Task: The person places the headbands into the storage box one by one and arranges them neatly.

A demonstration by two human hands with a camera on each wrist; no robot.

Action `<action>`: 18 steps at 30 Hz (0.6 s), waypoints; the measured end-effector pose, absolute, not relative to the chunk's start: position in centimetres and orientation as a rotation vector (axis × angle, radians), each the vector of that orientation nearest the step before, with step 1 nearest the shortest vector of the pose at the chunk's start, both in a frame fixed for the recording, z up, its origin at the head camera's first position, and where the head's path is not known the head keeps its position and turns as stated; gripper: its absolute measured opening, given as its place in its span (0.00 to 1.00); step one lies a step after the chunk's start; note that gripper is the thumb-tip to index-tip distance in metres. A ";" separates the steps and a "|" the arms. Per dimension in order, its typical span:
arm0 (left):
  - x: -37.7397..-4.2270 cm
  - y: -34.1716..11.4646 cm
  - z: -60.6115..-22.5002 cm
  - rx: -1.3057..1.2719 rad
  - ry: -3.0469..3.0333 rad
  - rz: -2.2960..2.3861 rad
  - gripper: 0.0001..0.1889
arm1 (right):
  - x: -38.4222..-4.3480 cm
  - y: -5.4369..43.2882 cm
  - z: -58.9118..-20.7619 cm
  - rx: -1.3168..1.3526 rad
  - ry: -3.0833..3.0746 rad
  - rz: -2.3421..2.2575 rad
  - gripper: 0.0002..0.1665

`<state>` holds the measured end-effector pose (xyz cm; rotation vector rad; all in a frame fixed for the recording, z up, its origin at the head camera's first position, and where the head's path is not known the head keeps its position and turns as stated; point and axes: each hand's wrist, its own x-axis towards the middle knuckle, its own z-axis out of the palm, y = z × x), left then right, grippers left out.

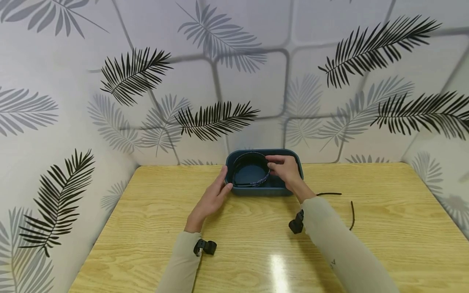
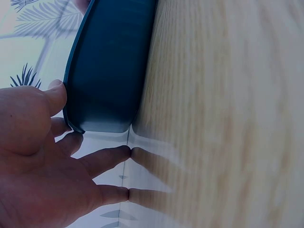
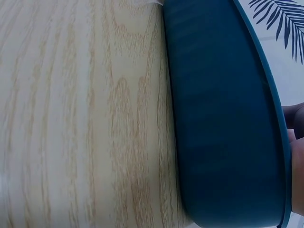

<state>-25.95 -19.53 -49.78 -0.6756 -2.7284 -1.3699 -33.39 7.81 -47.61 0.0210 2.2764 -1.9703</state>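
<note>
A dark blue plastic bin stands on the table against the wall. Inside its left part lies a dark, patterned headband, bent into a ring. My right hand reaches over the bin and pinches the headband's right side between thumb and fingers. With fingers spread and mostly straight, my left hand touches the bin's left end. In the left wrist view, the left thumb rests at the bin's rim. The right wrist view shows mostly the bin's outer wall; only a bit of the right hand appears there.
Two thin black curved strips lie on the table right of the bin, partly hidden by my right sleeve. A wall with leaf patterns rises directly behind the wooden table.
</note>
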 end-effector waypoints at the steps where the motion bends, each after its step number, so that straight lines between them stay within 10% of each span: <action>1: -25.9 -19.5 -49.7 -0.676 -2.731 -1.371 0.34 | -33.4 7.8 -47.7 0.019 2.280 -1.968 0.20; 18: -26.1 -19.6 -50.0 -0.664 -2.747 -1.341 0.34 | -33.3 7.6 -47.7 -0.009 2.326 -1.905 0.20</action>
